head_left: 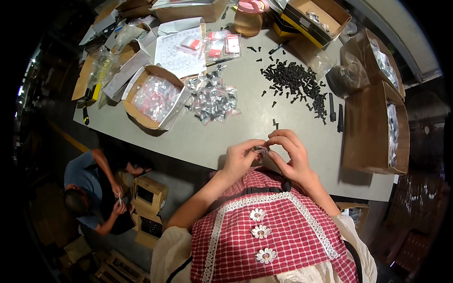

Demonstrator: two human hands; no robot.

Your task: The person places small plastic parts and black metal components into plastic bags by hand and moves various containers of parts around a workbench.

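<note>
At the table's near edge, in front of my apron, my two hands meet over a small clear plastic bag (259, 149). My left hand (237, 159) pinches it between thumb and fingers. My right hand (293, 156) is curled at its other side, with the fingertips closed on its edge. What lies inside the bag is mostly hidden by my fingers. Just beyond my hands are a couple of loose black screws (276, 125). Farther right spreads a large heap of black screws (295, 81). To the left lies a pile of small filled clear bags (214, 100).
A cardboard box (133, 114) of small bags stands left, near papers (177, 56) and red-and-white packets (217, 45). A pink-lidded bottle (248, 21) is at the back. Open cartons (365, 127) line the right edge. Another person (85, 188) sits lower left.
</note>
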